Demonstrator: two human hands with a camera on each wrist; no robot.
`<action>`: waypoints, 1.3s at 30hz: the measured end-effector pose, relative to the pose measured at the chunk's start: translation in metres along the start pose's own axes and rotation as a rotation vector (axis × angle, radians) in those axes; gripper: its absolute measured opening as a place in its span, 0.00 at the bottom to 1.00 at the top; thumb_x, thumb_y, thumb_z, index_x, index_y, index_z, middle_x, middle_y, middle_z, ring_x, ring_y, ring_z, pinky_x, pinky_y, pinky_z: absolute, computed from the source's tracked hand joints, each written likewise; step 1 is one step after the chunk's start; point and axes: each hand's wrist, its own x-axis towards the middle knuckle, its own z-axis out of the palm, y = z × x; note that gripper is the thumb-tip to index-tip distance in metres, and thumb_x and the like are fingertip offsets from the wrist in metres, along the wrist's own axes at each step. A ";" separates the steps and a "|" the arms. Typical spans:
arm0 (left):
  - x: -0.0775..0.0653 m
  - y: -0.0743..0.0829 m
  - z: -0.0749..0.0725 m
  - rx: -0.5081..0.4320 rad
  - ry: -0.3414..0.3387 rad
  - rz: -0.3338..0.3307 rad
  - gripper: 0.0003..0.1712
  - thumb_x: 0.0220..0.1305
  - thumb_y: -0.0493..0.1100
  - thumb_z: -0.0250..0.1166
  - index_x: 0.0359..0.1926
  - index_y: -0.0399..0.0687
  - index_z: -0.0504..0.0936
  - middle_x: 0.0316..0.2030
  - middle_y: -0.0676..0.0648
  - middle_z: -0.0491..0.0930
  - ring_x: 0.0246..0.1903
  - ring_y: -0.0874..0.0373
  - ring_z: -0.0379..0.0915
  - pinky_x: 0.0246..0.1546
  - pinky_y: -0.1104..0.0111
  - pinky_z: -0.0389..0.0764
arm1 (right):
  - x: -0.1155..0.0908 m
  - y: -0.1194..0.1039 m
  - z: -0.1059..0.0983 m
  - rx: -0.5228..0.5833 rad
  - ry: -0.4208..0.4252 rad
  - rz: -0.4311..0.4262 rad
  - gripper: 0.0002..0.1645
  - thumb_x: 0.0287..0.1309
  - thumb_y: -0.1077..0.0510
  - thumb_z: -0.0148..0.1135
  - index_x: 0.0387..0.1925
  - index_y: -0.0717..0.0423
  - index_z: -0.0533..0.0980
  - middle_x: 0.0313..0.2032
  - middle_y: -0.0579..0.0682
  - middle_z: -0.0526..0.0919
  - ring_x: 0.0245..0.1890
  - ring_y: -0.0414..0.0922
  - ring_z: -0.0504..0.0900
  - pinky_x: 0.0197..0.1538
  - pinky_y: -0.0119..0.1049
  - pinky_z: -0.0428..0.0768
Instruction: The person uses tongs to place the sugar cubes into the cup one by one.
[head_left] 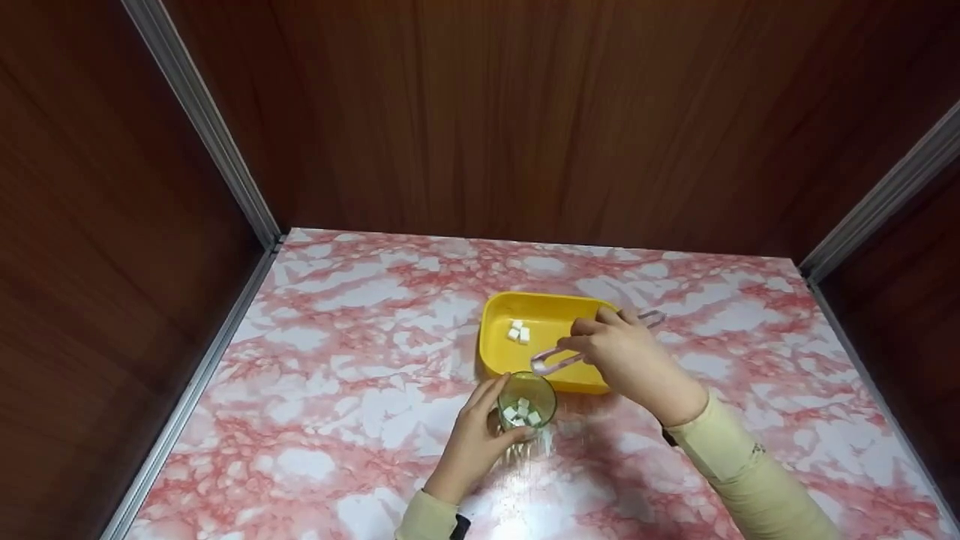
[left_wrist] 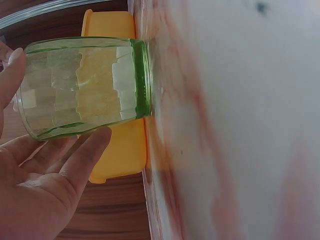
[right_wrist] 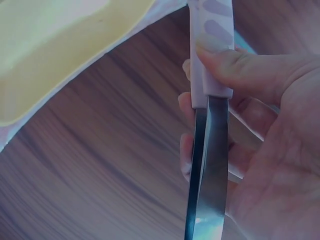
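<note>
My left hand (head_left: 476, 431) holds a clear green-tinted drinking glass (left_wrist: 65, 90) upright on the table, thumb on one side and fingers on the other. Several white cubes (head_left: 533, 418) lie at the bottom of the glass. In my right hand (head_left: 630, 364) is a pair of tongs (right_wrist: 212, 150) with pale pink, patterned ends and a shiny metal bend, pinched between thumb and fingers. The tong tips hover just beyond the glass rim with a whitish piece (head_left: 538, 365) between them, probably a cube. Behind the glass, a yellow tub (head_left: 544, 304) contains several white cubes (head_left: 523, 336) at its left.
The red and white marbled tabletop (head_left: 337, 360) reaches back to a dark wood panel (head_left: 487, 120). Further wood panels with metal edge strips (head_left: 210, 127) stand at both sides. The right forearm crosses over the table's right half.
</note>
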 end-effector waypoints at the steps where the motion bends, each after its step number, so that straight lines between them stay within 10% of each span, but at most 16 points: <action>1: 0.000 0.000 0.000 0.009 0.002 0.004 0.49 0.50 0.58 0.71 0.71 0.53 0.62 0.65 0.51 0.63 0.63 0.52 0.62 0.62 0.62 0.68 | 0.000 -0.001 0.000 0.001 -0.001 -0.003 0.27 0.37 0.66 0.78 0.43 0.41 0.85 0.37 0.44 0.80 0.40 0.51 0.74 0.51 0.56 0.73; 19: 0.000 0.002 0.000 -0.126 -0.034 -0.060 0.48 0.50 0.52 0.73 0.71 0.57 0.61 0.66 0.55 0.61 0.62 0.52 0.63 0.60 0.66 0.70 | -0.002 -0.016 0.011 0.043 -0.003 -0.068 0.22 0.40 0.64 0.77 0.39 0.41 0.85 0.34 0.43 0.79 0.33 0.48 0.72 0.36 0.45 0.71; 39: -0.001 0.000 0.000 -0.051 -0.013 -0.017 0.49 0.50 0.56 0.71 0.71 0.54 0.61 0.65 0.52 0.62 0.63 0.54 0.62 0.60 0.65 0.69 | -0.002 -0.019 0.018 0.029 -0.010 -0.081 0.19 0.40 0.56 0.78 0.39 0.40 0.86 0.34 0.42 0.78 0.34 0.48 0.74 0.34 0.43 0.74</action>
